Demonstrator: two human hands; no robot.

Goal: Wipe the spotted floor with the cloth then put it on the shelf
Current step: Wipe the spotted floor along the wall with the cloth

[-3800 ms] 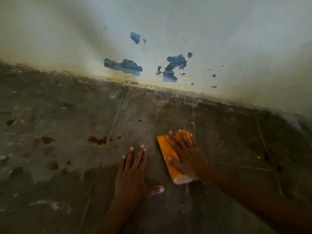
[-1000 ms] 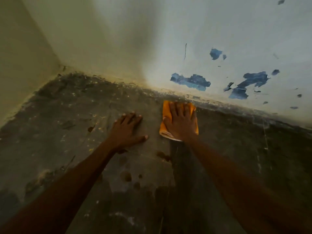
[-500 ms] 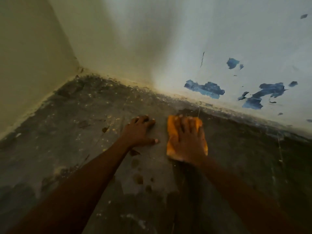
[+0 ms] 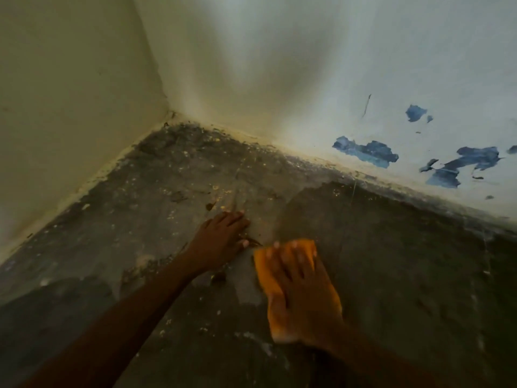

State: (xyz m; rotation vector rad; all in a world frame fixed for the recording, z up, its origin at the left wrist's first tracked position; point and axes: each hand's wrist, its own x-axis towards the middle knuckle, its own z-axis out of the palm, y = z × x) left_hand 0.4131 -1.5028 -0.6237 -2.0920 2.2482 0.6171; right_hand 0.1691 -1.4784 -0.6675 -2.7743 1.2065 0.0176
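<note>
Cloth (image 4: 282, 278), orange and folded, is lying flat on the floor (image 4: 405, 261) under my right hand (image 4: 302, 289), whose fingers (image 4: 298, 257) are lying spread and pressing it down, not pinching it. I am resting my left hand (image 4: 221, 239) flat on the floor just beside it, fingers stretched out toward the corner, holding nothing. Brown spots (image 4: 218, 276) are showing near my left wrist. Blue patches (image 4: 369, 154) are showing where paint is peeling off the wall (image 4: 307, 65) ahead.
</note>
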